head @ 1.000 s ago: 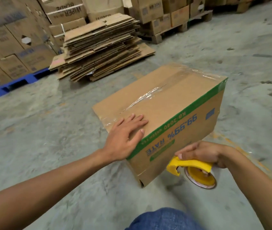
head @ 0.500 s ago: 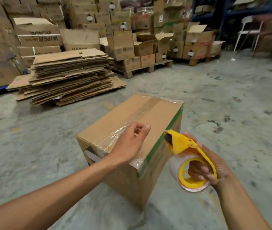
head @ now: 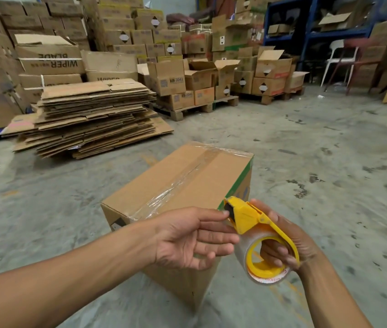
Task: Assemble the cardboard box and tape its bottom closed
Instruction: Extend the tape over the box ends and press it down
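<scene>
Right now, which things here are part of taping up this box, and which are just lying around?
Part of the job:
cardboard box
tape strip on top
yellow tape dispenser
left hand, right hand

Lying about:
flattened cardboard stack
boxes on pallets
white chair
blue shelving

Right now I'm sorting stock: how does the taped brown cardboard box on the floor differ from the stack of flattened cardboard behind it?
The taped brown cardboard box stands assembled, clear tape along its top seam; the stack of flattened cardboard lies folded in layers, with no such tape seam showing. The box is single; the stack holds many sheets. Both are brown and rest on the floor.
</scene>
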